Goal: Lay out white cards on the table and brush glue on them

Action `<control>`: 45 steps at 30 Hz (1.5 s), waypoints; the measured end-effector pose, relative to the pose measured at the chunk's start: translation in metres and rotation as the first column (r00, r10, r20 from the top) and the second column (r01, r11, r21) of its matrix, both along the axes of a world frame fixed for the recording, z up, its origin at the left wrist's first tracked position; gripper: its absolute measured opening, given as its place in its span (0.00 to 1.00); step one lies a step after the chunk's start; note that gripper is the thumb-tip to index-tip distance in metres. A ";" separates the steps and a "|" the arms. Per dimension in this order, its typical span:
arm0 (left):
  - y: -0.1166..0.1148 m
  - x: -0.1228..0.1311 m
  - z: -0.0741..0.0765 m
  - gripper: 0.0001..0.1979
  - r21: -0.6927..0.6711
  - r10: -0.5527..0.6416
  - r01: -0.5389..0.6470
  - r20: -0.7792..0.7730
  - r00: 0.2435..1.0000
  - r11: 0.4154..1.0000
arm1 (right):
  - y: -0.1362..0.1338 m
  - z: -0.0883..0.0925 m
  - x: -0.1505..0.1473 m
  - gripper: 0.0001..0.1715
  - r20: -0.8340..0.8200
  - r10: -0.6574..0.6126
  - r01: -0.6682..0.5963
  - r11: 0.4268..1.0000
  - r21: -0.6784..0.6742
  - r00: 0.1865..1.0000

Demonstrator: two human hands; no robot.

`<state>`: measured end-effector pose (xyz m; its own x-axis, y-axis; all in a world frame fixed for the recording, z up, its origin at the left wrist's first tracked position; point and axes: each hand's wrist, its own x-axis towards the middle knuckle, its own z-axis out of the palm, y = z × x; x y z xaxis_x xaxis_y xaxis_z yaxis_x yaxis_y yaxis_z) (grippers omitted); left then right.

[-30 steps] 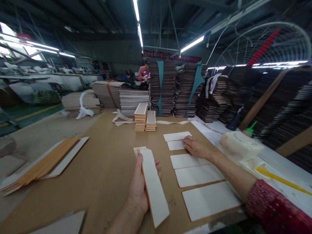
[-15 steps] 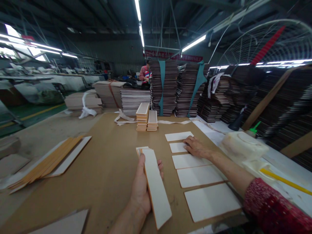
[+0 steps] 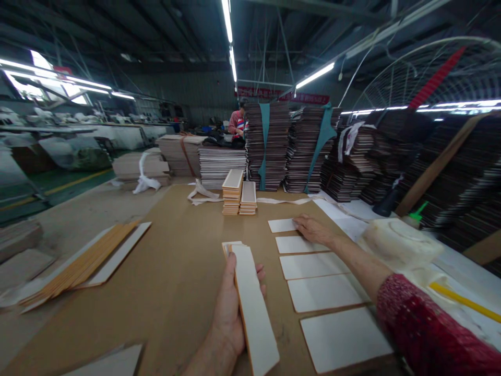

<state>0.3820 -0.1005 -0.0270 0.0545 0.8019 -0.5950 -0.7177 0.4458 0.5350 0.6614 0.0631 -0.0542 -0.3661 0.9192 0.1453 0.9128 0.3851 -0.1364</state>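
My left hand (image 3: 230,308) is closed around a small stack of narrow white boards (image 3: 254,308) with orange edges, held aslant over the table; their far ends are slightly staggered. To the right, several white boards lie flat in a column, the nearer ones larger. My right hand (image 3: 313,231) is at the farthest white board (image 3: 279,225), fingers bent together over its right part, which they hide. Just nearer to me lies the second white board (image 3: 295,244), under my right wrist.
Two short stacks of orange-edged boards (image 3: 232,196) stand ahead on the brown tabletop (image 3: 176,271). Fanned boards (image 3: 90,256) lie left. Tall dark stacks (image 3: 270,146) line the back, with a person (image 3: 237,124) behind. At right are a whitish container (image 3: 399,240) and a fan (image 3: 434,73).
My right hand has moved away from me, from the second white board to the farthest one. My left hand still holds its boards. The view has shifted slightly.
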 end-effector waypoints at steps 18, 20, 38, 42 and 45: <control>0.003 -0.003 0.000 0.22 0.080 0.124 -0.138 0.156 0.980 0.987 | -0.041 0.021 -0.046 0.18 -0.302 0.007 -0.051 0.989 -0.138 0.953; 0.003 -0.003 0.001 0.22 0.100 0.165 -0.188 0.204 0.965 0.977 | -0.068 0.031 -0.071 0.22 -0.407 0.083 -0.188 0.956 -0.227 0.910; 0.005 -0.001 -0.007 0.14 0.104 0.241 -0.264 0.193 0.951 0.959 | -0.152 0.031 -0.143 0.16 -0.795 -0.165 -0.501 0.698 -0.512 0.583; 0.005 -0.001 -0.008 0.13 0.095 0.248 -0.267 0.176 0.953 0.959 | -0.153 0.027 -0.143 0.20 -0.781 -0.154 -0.486 0.706 -0.515 0.605; 0.005 0.000 -0.006 0.12 0.081 0.259 -0.277 0.181 0.949 0.957 | -0.152 0.027 -0.143 0.20 -0.747 -0.140 -0.443 0.729 -0.522 0.649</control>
